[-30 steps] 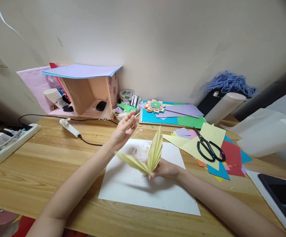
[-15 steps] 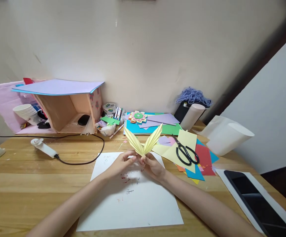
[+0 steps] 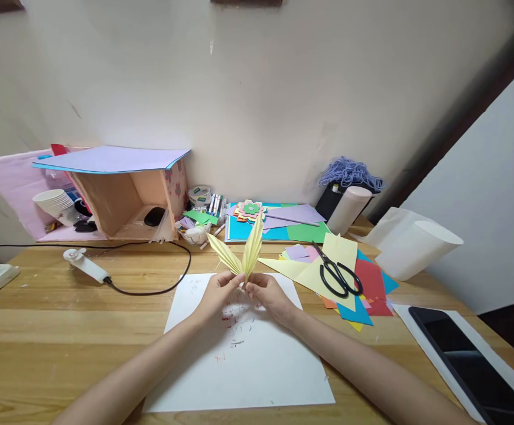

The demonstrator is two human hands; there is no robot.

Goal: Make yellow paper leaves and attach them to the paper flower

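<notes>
Both of my hands pinch the base of a pale yellow pleated paper piece [image 3: 251,251], whose two folded wings spread upward in a V. My left hand [image 3: 221,291] grips it from the left, its thumb at the lower tip. From the right, my right hand [image 3: 269,297] closes its thumb and fingers on the same base. Beneath the hands lies a white sheet of paper [image 3: 239,378] with red and dark marker smudges. The very bottom of the pleats is hidden by my fingers.
Black-handled scissors [image 3: 337,274] lie on coloured paper scraps [image 3: 367,283] at the right. A layered paper flower [image 3: 250,209] rests on paper sheets behind. A cardboard box [image 3: 128,200] stands back left, a corded white device [image 3: 86,267] before it. A phone [image 3: 465,354] is right.
The yellow pleated paper has tilted and shifted left, its right wing now standing more upright and the wings closer together. The whole view has moved slightly.
</notes>
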